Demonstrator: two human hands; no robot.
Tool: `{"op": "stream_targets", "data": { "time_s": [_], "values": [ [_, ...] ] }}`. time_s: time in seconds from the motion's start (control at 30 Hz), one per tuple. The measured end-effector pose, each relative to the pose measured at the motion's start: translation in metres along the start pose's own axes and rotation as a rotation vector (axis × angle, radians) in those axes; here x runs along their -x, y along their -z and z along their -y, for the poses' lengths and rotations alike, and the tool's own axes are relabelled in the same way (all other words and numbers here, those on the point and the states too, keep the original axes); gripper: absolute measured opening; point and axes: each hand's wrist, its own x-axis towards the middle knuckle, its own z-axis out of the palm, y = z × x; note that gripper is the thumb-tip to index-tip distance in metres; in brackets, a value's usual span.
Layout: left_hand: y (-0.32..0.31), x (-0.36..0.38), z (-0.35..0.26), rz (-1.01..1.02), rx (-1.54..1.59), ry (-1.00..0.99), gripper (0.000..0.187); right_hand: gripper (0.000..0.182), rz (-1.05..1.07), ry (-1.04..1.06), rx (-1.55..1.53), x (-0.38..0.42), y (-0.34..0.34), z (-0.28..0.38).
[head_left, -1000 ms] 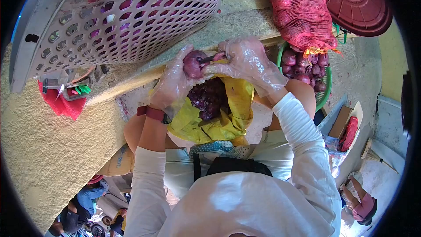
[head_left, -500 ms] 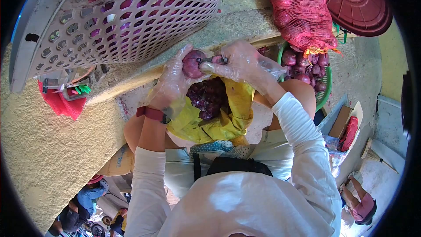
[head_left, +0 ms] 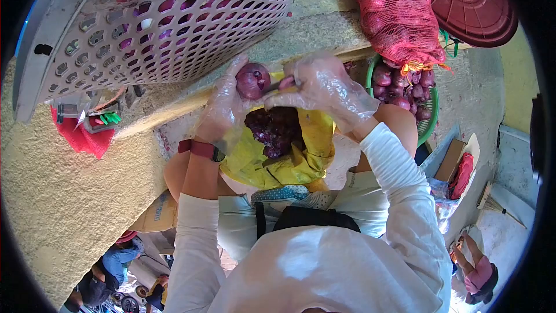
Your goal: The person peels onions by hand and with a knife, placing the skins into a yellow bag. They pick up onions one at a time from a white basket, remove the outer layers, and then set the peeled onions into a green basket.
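A round red onion (head_left: 253, 81) rests in my left hand (head_left: 221, 107), which wears a clear plastic glove and curls round it. My right hand (head_left: 324, 88), gloved too, is closed on a small knife (head_left: 271, 88), partly blurred, whose blade points at the onion's right side. Below both hands, a yellow bag (head_left: 315, 148) lies open between my knees, with dark onion skins (head_left: 278, 130) inside.
A perforated crate (head_left: 191, 29) of onions stands upper left. At the upper right are a red mesh sack (head_left: 399, 11) of onions, a dark red lid (head_left: 469, 0) and a green basket (head_left: 433, 113) with onions. Other people are at both lower corners.
The right hand and knife have drawn slightly away from the onion, and the thumb has come off it. The onion has turned a little in my left hand.
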Motion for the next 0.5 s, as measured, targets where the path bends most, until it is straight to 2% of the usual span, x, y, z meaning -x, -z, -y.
{"op": "stream_targets", "data": {
  "time_s": [0.07, 0.2, 0.5],
  "values": [
    [0.005, -0.001, 0.0, 0.236, 0.006, 0.101, 0.034, 0.062, 0.004, -0.059, 0.077, -0.003, 0.006, 0.002],
    [0.002, 0.0, 0.003, 0.184, -0.011, 0.142, 0.036, 0.063, 0.043, -0.159, 0.161, -0.006, 0.015, 0.008],
    [-0.002, 0.002, 0.003, 0.184, -0.004, 0.12, 0.038, 0.062, 0.021, -0.126, 0.086, -0.006, 0.012, 0.004]
  ]
}}
